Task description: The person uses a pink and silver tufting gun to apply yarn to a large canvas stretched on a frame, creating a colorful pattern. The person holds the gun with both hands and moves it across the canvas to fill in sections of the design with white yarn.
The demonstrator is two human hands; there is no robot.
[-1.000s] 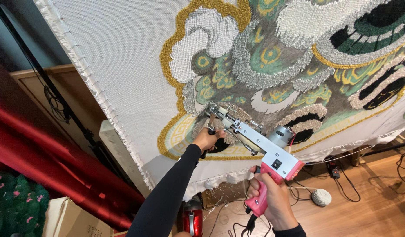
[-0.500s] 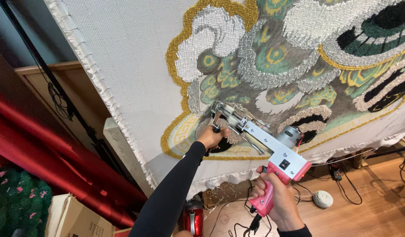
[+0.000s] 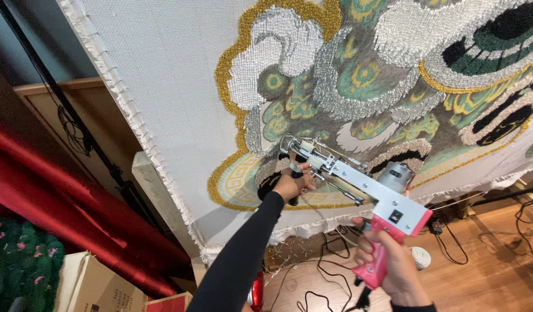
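A pink and silver tufting gun [image 3: 359, 190] sits in the lower middle of the frame, its needle end pressed against a stretched white backing cloth [image 3: 174, 75] that fills the upper part of the frame. The right hand [image 3: 393, 268], at the lower right, is wrapped tight around the gun's pink grip. The left hand [image 3: 291, 184], in a black sleeve that rises from the bottom centre, is closed around the dark front handle just below the gun's nose. The gun's tip meets the cloth near a gold-bordered patch at the lower edge of a tufted design [image 3: 359, 75] in green, gold, grey, white and black, which spreads across the upper right. A grey motor sits on the gun's body just above the right hand. Black cables [image 3: 327, 271] trail over the wooden floor [image 3: 486, 277] at the lower right. A red drape [image 3: 64, 190] runs across the left side, and a cardboard box [image 3: 99, 286] stands at the lower left
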